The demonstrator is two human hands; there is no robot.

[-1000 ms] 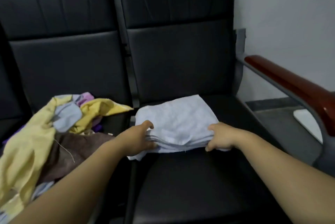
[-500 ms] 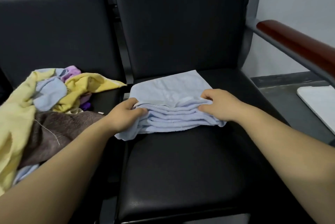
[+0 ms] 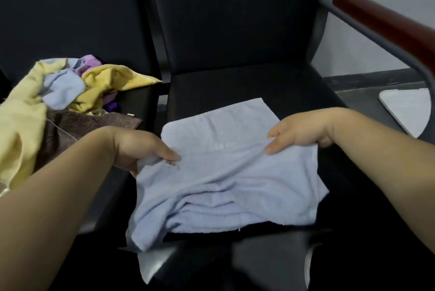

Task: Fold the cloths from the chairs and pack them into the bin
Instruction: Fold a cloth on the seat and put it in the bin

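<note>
You pinch the part-folded pale blue terry cloth (image 3: 230, 180) with left grip (image 3: 138, 147) and right grip (image 3: 306, 130); the crumpled multicoloured cloth heap (image 3: 47, 107) lies unfolded.

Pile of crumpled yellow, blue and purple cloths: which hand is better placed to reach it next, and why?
Probably left: the left hand, gripping the light blue terry cloth, is beside the pile of crumpled cloths; the right hand grips the cloth's far side, farther off.

Blue cloth (image 3: 226, 173) – soft terry, matt; chair seat (image 3: 235, 83) – smooth blk leatherette; armrest (image 3: 386, 22) glossy wood.
</note>
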